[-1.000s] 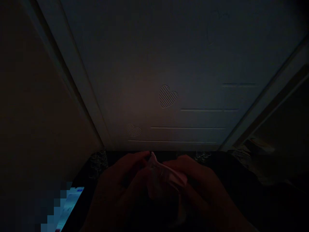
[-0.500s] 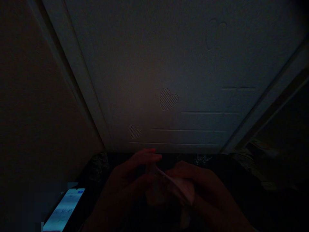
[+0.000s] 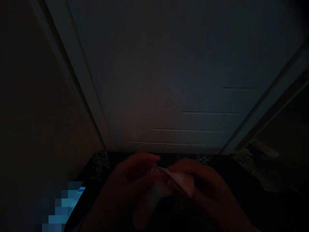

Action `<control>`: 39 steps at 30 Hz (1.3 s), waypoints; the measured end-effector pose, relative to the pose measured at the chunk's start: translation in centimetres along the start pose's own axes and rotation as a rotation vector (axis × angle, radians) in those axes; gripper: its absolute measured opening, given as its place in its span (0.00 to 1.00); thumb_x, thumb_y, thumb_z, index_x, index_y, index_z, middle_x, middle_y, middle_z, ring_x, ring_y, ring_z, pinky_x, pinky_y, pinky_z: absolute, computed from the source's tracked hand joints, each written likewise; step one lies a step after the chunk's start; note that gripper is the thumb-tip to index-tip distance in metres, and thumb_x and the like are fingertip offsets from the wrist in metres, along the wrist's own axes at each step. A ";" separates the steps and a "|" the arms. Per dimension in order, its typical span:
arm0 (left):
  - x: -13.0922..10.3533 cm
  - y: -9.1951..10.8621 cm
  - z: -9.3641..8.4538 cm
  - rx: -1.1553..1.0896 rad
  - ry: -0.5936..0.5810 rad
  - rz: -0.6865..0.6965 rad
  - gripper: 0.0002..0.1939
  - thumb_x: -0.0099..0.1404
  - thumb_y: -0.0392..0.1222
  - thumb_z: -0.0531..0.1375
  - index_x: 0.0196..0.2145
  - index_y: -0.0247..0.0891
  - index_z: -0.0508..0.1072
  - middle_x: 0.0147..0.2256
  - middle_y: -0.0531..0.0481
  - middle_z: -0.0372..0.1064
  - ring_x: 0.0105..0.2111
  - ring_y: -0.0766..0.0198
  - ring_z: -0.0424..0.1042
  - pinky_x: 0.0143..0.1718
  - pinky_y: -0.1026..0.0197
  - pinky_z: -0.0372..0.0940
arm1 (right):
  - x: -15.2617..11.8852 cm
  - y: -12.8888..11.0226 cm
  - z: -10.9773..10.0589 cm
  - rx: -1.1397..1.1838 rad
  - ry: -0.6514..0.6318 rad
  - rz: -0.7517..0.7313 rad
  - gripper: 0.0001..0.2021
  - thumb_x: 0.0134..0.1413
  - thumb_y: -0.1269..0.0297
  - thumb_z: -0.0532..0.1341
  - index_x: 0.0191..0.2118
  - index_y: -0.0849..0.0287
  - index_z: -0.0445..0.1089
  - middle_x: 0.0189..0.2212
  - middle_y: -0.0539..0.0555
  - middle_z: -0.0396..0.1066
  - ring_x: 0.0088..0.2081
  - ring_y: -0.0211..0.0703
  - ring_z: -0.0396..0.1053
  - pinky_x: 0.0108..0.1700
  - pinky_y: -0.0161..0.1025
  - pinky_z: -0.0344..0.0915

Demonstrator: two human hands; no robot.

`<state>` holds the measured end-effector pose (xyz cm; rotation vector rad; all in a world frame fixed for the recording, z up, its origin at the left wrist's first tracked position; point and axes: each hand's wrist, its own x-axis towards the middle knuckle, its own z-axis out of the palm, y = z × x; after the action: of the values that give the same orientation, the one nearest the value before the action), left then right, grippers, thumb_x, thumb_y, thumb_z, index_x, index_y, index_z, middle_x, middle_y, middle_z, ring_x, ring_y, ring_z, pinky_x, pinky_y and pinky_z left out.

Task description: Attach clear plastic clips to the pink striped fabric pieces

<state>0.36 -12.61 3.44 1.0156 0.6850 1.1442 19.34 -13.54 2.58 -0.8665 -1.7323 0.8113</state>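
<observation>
The light is very dim. A thin, pale pinkish piece [image 3: 182,181], soft-looking like cloth or paper, is held between my two hands; its kind cannot be made out. My right hand [image 3: 207,183] is closed on its right side, thumb and fingers pressing the folded edge. My left hand [image 3: 125,180] is curled at the other end, with fingertips and thumb pinching near a creased part. Below the hands a lighter section [image 3: 147,203] hangs down, blurred in the dark.
A pale panel door [image 3: 135,80] with embossed hearts and lines stands straight ahead. At lower left lies a lit phone [image 3: 74,201], mostly pixelated. Dark patterned fabric or matting [image 3: 100,162] spreads underneath. Pale unclear objects [image 3: 265,151] are at the right.
My left fingers have come down and closer together on the pale piece. More of it now hangs toward the lower left. The picture is darker, and pixelation covers more of the phone.
</observation>
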 end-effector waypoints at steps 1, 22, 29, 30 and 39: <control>0.0 0.1 0.1 -0.016 -0.004 -0.001 0.10 0.54 0.34 0.69 0.33 0.50 0.82 0.28 0.57 0.80 0.26 0.69 0.76 0.28 0.73 0.69 | 0.0 0.0 0.0 0.020 0.017 0.010 0.13 0.53 0.74 0.61 0.38 0.47 0.77 0.31 0.44 0.79 0.31 0.36 0.75 0.31 0.28 0.69; -1.4 1.1 -3.3 0.713 -0.111 0.143 0.14 0.61 0.45 0.66 0.45 0.61 0.78 0.45 0.62 0.77 0.46 0.64 0.74 0.48 0.71 0.66 | -0.1 -0.3 0.2 0.190 -0.024 0.388 0.05 0.48 0.66 0.67 0.33 0.49 0.78 0.28 0.47 0.73 0.32 0.39 0.68 0.32 0.31 0.62; -3.0 0.5 -4.4 0.768 -0.078 0.139 0.14 0.62 0.48 0.65 0.47 0.62 0.77 0.50 0.61 0.75 0.51 0.59 0.72 0.51 0.67 0.65 | -0.2 -0.1 0.7 0.584 -0.134 0.486 0.08 0.48 0.57 0.70 0.33 0.54 0.75 0.24 0.44 0.67 0.26 0.33 0.60 0.29 0.28 0.56; -3.1 0.5 -4.3 0.783 -0.066 0.117 0.15 0.63 0.50 0.64 0.48 0.63 0.76 0.51 0.61 0.74 0.52 0.60 0.71 0.51 0.68 0.65 | -0.2 -0.1 0.8 0.603 -0.126 0.484 0.08 0.49 0.57 0.70 0.33 0.54 0.75 0.25 0.44 0.67 0.27 0.32 0.60 0.29 0.28 0.56; -1.7 -0.4 -4.0 0.729 0.158 0.191 0.19 0.64 0.59 0.60 0.52 0.60 0.73 0.49 0.58 0.75 0.50 0.61 0.71 0.48 0.67 0.65 | -0.1 1.1 0.8 0.574 -0.003 0.433 0.07 0.48 0.59 0.71 0.32 0.53 0.76 0.26 0.46 0.71 0.28 0.33 0.63 0.28 0.28 0.58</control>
<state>-3.40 -13.05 1.41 1.6387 1.1997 1.1676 18.75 -13.15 1.42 -0.8400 -1.2134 1.5053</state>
